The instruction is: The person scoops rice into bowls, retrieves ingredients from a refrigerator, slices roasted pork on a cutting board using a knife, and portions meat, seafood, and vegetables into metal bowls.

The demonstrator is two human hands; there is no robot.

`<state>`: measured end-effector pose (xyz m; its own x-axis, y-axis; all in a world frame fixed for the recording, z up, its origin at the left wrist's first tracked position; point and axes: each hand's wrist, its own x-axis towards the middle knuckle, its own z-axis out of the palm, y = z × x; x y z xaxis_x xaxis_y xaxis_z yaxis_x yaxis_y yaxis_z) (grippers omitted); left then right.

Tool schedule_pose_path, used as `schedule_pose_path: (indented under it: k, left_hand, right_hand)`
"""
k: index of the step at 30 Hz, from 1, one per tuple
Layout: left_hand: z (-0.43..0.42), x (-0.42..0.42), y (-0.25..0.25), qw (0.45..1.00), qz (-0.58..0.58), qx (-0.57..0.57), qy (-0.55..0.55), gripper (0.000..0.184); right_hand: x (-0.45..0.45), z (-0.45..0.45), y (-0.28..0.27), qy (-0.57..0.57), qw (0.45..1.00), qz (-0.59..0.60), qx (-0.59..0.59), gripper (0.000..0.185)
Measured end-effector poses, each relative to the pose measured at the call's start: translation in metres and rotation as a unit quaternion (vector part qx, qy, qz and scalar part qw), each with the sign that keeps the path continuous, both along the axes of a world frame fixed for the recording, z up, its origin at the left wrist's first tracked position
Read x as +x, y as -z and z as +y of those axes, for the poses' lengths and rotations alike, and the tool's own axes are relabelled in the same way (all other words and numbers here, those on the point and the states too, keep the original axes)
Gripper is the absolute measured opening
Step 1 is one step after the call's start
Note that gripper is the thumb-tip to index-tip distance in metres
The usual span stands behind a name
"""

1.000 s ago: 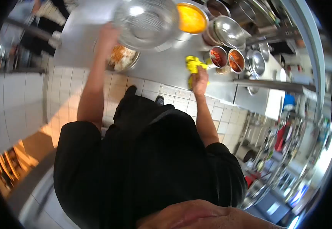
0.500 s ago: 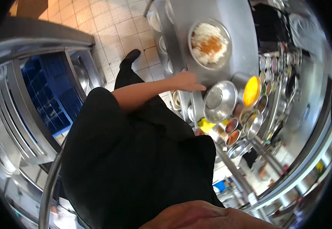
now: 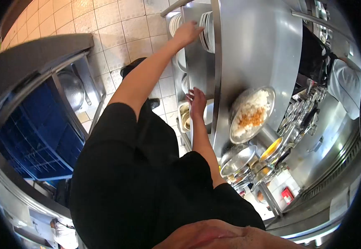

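Observation:
Stretched out over the shelf under the steel counter, my left hand (image 3: 188,33) has its fingers extended at the edge of a stack of white plates (image 3: 207,31). I cannot tell whether the fingertips touch the plates. My right hand (image 3: 197,103) is lower in the view, in front of the counter edge, with its fingers apart and nothing held. Close to it is a pale container (image 3: 184,118) with something yellowish inside. On the counter, a metal bowl (image 3: 231,128) holds white rice (image 3: 260,101) topped with an orange-brown patch.
Beyond the rice stand an empty-looking metal colander (image 3: 236,166) and a pot with yellow-orange contents (image 3: 271,148). Several small containers crowd behind them. Another person in a light top (image 3: 344,85) is across the counter. Blue crates (image 3: 35,128) fill the left side.
My left hand has moved from beside the colander to the plates on the shelf. My right hand has come into clear view. The camera has shifted, so the rice bowl appears lower.

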<state>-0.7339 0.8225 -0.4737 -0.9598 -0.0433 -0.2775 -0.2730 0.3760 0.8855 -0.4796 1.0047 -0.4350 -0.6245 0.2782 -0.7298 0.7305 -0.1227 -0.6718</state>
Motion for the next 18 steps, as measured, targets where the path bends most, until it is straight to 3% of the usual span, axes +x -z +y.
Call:
schedule_pose_path:
  k: [1, 4, 6, 9, 18]
  left_hand:
    - [0.008, -0.025, -0.003, 0.999, 0.033, -0.01, -0.02, 0.046]
    - [0.019, -0.091, 0.011, 0.952, 0.064, -0.168, 0.246, 0.041]
    - [0.044, -0.119, 0.068, 0.954, 0.066, -0.222, 0.191, 0.035]
    - [0.042, -0.128, 0.062, 0.972, 0.088, -0.132, 0.173, 0.034]
    - [0.033, -0.096, 0.044, 0.97, 0.144, 0.154, 0.123, 0.033]
  right_hand:
    - [-0.022, -0.01, 0.007, 0.021, 1.0, 0.013, 0.006, 0.033]
    - [-0.083, -0.035, 0.017, 0.094, 0.994, 0.047, 0.008, 0.034]
    - [-0.114, -0.037, 0.029, 0.145, 0.988, 0.058, -0.011, 0.035]
    - [-0.127, -0.009, 0.095, 0.203, 0.974, 0.099, -0.01, 0.038]
    - [-0.162, 0.0, 0.101, 0.292, 0.95, 0.093, 0.065, 0.038]
